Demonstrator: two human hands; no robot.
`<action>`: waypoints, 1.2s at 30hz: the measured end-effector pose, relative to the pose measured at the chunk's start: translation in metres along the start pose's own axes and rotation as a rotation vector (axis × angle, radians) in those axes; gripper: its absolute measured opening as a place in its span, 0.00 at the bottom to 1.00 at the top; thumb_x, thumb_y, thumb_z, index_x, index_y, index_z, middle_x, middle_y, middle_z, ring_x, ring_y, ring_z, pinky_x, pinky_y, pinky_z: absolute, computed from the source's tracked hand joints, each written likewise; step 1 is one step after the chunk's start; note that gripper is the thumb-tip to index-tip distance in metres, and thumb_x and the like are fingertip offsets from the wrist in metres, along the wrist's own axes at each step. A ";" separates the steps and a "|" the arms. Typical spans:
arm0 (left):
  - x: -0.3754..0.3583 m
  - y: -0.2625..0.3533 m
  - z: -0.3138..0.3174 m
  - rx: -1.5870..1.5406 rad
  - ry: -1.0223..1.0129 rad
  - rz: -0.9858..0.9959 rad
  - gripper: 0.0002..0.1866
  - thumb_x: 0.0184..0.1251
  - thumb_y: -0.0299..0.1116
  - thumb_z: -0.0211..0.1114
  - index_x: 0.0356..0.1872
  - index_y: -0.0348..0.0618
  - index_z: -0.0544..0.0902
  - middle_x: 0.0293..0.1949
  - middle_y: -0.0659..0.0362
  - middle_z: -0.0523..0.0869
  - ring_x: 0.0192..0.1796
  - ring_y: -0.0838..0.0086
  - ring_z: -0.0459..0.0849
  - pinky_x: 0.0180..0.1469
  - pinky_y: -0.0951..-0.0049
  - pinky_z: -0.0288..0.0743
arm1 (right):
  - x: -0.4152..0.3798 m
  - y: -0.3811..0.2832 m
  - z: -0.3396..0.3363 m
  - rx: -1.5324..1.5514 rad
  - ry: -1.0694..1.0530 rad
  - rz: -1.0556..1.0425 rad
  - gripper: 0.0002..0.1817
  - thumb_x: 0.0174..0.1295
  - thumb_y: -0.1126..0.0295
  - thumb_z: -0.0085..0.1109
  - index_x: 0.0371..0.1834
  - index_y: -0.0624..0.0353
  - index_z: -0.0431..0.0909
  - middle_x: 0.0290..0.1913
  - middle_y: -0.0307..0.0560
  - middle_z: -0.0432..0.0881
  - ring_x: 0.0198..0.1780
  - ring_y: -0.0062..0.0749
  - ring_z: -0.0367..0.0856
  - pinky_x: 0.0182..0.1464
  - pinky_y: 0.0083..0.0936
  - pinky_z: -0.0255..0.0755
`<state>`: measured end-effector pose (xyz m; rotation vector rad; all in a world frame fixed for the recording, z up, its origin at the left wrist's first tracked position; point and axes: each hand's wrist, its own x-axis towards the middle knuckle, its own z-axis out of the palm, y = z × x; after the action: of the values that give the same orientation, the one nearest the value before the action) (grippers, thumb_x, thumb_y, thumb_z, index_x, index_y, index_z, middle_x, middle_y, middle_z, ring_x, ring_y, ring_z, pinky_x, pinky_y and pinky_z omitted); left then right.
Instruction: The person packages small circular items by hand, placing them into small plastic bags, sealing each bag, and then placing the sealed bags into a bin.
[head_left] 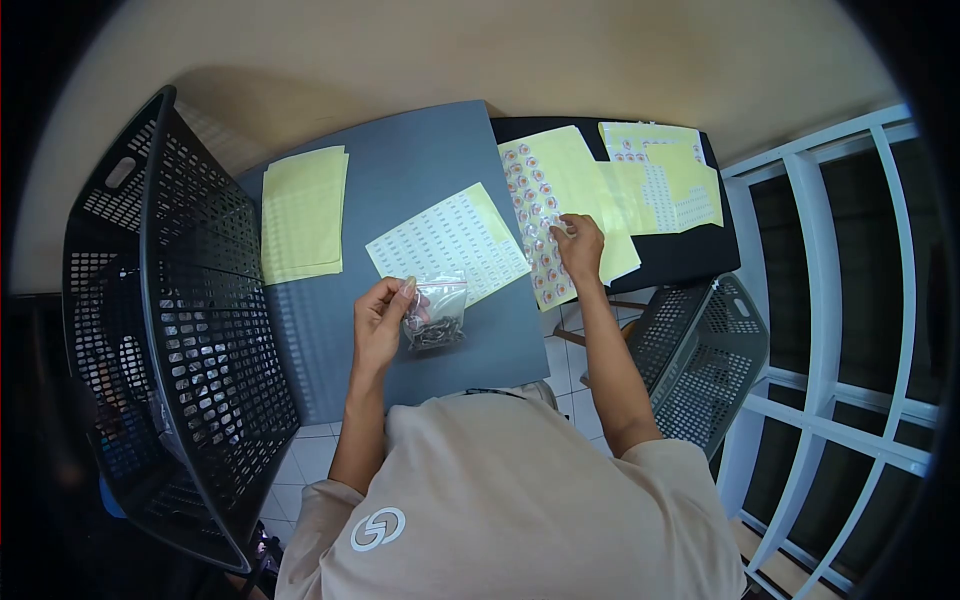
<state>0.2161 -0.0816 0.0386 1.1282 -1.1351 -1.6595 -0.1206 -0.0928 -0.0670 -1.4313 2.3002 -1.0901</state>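
Pinched by its top corner, a clear zip bag (437, 312) with small dark pieces inside hangs from my left hand (379, 318). Below and behind the bag, a label sheet (440, 240) with rows of small print lies on the grey table. My right hand (578, 245) is over a yellow-backed sticker sheet (530, 190) with columns of round red-and-white stickers. Its thumb and forefinger are bent together at the sheet's edge of stickers; whether a sticker is between them is too small to tell.
Yellow sheets (303, 215) lie stacked at the table's left. More label sheets (670, 190) rest on the black surface at right. A tall dark plastic basket (215, 400) stands at left, another basket (715, 360) at lower right. White window bars (815, 300) run along the right.
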 end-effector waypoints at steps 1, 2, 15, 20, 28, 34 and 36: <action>0.000 0.000 0.000 -0.020 -0.007 -0.003 0.10 0.72 0.31 0.59 0.33 0.35 0.81 0.28 0.57 0.85 0.28 0.80 0.81 0.33 0.80 0.73 | 0.001 0.003 0.005 -0.049 0.002 -0.033 0.09 0.49 0.73 0.70 0.34 0.63 0.85 0.35 0.51 0.83 0.36 0.41 0.83 0.42 0.31 0.76; 0.000 0.000 0.001 -0.041 -0.013 -0.004 0.10 0.72 0.31 0.59 0.33 0.35 0.81 0.27 0.58 0.84 0.28 0.80 0.81 0.33 0.80 0.73 | 0.003 0.006 0.010 -0.097 0.003 -0.068 0.09 0.49 0.72 0.70 0.33 0.62 0.86 0.37 0.51 0.82 0.41 0.44 0.82 0.46 0.34 0.75; 0.001 -0.006 0.007 -0.046 -0.006 -0.053 0.10 0.73 0.31 0.57 0.31 0.38 0.78 0.28 0.58 0.85 0.28 0.81 0.81 0.32 0.80 0.72 | 0.019 0.017 0.016 -0.137 -0.015 0.002 0.03 0.57 0.75 0.59 0.29 0.63 0.79 0.33 0.53 0.80 0.37 0.51 0.80 0.42 0.41 0.73; 0.001 -0.006 0.010 0.020 -0.040 -0.051 0.10 0.74 0.36 0.57 0.32 0.44 0.77 0.29 0.61 0.85 0.27 0.86 0.78 0.27 0.84 0.68 | 0.027 0.021 0.017 -0.228 -0.065 0.014 0.02 0.58 0.76 0.55 0.33 0.62 0.75 0.36 0.54 0.79 0.39 0.53 0.80 0.42 0.45 0.73; 0.002 -0.009 0.008 0.004 -0.027 -0.109 0.11 0.75 0.35 0.55 0.32 0.43 0.76 0.28 0.61 0.85 0.25 0.87 0.75 0.28 0.85 0.66 | 0.047 0.043 0.019 -0.304 -0.114 -0.017 0.01 0.58 0.79 0.54 0.32 0.62 0.73 0.31 0.55 0.79 0.34 0.51 0.82 0.35 0.43 0.76; 0.007 -0.017 0.007 -0.306 0.054 -0.110 0.09 0.77 0.39 0.51 0.38 0.46 0.72 0.35 0.59 0.82 0.32 0.78 0.80 0.31 0.75 0.74 | 0.056 0.035 0.005 0.246 -0.309 0.349 0.01 0.64 0.78 0.47 0.35 0.65 0.67 0.30 0.54 0.76 0.27 0.49 0.85 0.26 0.40 0.84; 0.006 -0.007 0.009 -0.404 0.045 -0.095 0.09 0.78 0.40 0.48 0.42 0.47 0.70 0.41 0.57 0.82 0.37 0.72 0.83 0.34 0.69 0.80 | 0.057 0.041 0.000 0.515 -0.314 0.456 0.04 0.69 0.74 0.45 0.37 0.63 0.64 0.31 0.53 0.74 0.26 0.49 0.85 0.25 0.41 0.85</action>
<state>0.2047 -0.0829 0.0327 0.9625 -0.6830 -1.8240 -0.1774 -0.1304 -0.0845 -0.7685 1.8129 -1.1042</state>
